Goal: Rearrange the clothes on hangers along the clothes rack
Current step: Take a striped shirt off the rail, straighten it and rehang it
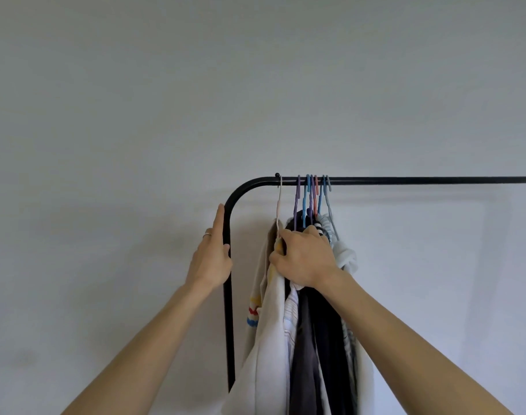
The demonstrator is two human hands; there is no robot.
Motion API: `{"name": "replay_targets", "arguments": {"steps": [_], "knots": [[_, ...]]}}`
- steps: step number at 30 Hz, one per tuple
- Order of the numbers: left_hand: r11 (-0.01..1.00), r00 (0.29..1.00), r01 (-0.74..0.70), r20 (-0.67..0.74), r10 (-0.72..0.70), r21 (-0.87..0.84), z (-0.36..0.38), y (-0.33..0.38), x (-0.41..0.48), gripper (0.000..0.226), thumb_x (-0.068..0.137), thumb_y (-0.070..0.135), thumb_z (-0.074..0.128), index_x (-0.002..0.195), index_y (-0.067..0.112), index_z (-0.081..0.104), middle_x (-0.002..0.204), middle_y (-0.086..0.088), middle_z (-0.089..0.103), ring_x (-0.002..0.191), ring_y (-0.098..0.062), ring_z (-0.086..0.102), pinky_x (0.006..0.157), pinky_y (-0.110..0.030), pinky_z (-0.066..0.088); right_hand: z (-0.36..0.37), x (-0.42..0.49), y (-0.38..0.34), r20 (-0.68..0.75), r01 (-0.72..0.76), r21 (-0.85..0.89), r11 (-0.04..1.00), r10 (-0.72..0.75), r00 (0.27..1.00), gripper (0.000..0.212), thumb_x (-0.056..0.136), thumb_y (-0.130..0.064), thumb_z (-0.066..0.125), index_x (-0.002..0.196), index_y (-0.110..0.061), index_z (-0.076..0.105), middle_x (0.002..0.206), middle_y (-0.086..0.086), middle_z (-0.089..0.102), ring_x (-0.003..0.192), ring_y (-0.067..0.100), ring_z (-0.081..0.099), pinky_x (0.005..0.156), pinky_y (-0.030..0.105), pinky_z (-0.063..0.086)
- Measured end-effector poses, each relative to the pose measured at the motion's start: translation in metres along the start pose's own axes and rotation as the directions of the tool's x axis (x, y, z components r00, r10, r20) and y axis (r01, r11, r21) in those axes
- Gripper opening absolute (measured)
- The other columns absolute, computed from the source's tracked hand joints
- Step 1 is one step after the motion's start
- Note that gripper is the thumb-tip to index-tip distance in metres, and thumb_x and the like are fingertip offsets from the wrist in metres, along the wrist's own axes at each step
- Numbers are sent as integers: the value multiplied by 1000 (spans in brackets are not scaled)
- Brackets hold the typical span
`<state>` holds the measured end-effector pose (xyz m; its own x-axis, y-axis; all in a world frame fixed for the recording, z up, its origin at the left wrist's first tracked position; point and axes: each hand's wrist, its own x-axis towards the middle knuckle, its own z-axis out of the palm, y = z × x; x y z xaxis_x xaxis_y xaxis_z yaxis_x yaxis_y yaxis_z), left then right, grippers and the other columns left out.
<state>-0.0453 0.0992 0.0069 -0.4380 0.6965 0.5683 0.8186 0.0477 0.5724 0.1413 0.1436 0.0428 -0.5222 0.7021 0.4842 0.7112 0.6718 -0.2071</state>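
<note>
A plain pale wall (255, 85) fills the background. The black rack (405, 180) stands in front of it: a horizontal rail runs from the right edge to a curved corner at centre-left, then drops as a vertical post to the bottom of the view. The clothes (309, 339) hang bunched tightly together at the left end of the rail, just right of the corner; the rest of the rail to the right is bare. From left to right the bunch comprises a cream garment (270, 339) with coloured stripes on its sleeve, a pale striped shirt (291, 310), dark garments (306, 354) and a white fleecy item (347, 256). Both forearms reach up from the lower corners. The hands are apart, with the post and the cream garment between them. The left hand (211, 259) holds the post just below the corner: one finger lies straight up along it and the thumb wraps its front. The right hand (306, 259) is clamped on the upper part of the clothes, fingers curled into the fabric at the neck of the cream garment. The hangers (311, 193), purple, blue, coral and grey, hook over the rail close together; one pale hanger (279, 199) sits slightly apart to their left. A ring (207, 234) is worn on the left hand.
</note>
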Motion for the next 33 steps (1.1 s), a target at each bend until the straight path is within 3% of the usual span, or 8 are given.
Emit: {"name": "replay_targets", "arguments": {"steps": [5, 13, 21, 23, 25, 28, 30, 33], "knots": [[1000, 1000, 14, 16, -15, 12, -2, 2, -3, 87, 99, 6, 45, 154, 42, -12, 125, -8, 50, 91, -26, 55, 83, -43, 50, -4, -2, 4, 10, 35, -32, 999, -34, 999, 18, 88, -38, 48, 82, -21, 44, 77, -11, 42, 102, 25, 43, 86, 41, 34], [999, 1000, 19, 14, -19, 37, -5, 6, -5, 88, 99, 6, 46, 154, 42, -14, 126, -7, 50, 90, -24, 55, 82, -44, 51, -6, -8, 5, 8, 37, -71, 997, -37, 999, 29, 90, -45, 42, 99, -20, 54, 99, -6, 63, 107, 25, 43, 93, 44, 32], [1000, 999, 14, 41, -15, 26, -7, 8, -6, 92, 97, 8, 49, 153, 42, -15, 133, -9, 49, 98, -27, 59, 84, -47, 53, -7, -10, 4, -12, 28, -51, 998, -28, 1000, 35, 91, -50, 39, 105, -21, 56, 104, -6, 65, 110, 27, 45, 94, 44, 33], [999, 999, 29, 37, -29, 16, -6, 14, -10, 93, 95, 11, 53, 155, 36, -14, 141, -10, 41, 107, -27, 57, 88, -44, 53, -7, -12, 4, -85, 17, 30, 999, -15, 996, 42, 93, -51, 39, 120, -23, 56, 112, -4, 66, 112, 28, 48, 96, 44, 36], [998, 997, 0, -80, 5, 59, -5, 22, -15, 89, 94, 15, 55, 158, 29, -5, 156, -8, 24, 132, -28, 41, 98, -41, 47, -8, -16, 6, -184, 24, 119, 993, -2, 983, 45, 93, -48, 43, 129, -23, 52, 118, -2, 64, 114, 28, 51, 98, 42, 42], [990, 966, -139, -215, 140, 21, -2, 42, -29, 72, 94, 22, 53, 157, 24, 19, 160, 3, 20, 146, -17, 21, 110, -37, 35, -10, -26, 16, -177, 32, 73, 997, -19, 984, 46, 88, -41, 53, 129, -21, 50, 124, -1, 57, 118, 25, 49, 97, 40, 44], [980, 978, -186, -103, 179, -72, 3, 59, -41, 63, 96, 30, 51, 154, 25, 26, 158, 9, 25, 146, -11, 24, 111, -27, 28, -11, -34, 22, -147, 36, -2, 999, -36, 988, 44, 84, -36, 55, 126, -21, 52, 124, -2, 54, 118, 24, 48, 94, 37, 44], [976, 985, -87, 133, 115, -200, 20, 74, -49, 72, 88, 33, 54, 154, 31, 24, 151, 8, 35, 141, -13, 32, 105, -22, 27, -17, -43, 25, -143, -8, -113, 994, -8, 990, 38, 83, -33, 54, 118, -18, 52, 119, 1, 53, 113, 27, 51, 89, 38, 43]]}}
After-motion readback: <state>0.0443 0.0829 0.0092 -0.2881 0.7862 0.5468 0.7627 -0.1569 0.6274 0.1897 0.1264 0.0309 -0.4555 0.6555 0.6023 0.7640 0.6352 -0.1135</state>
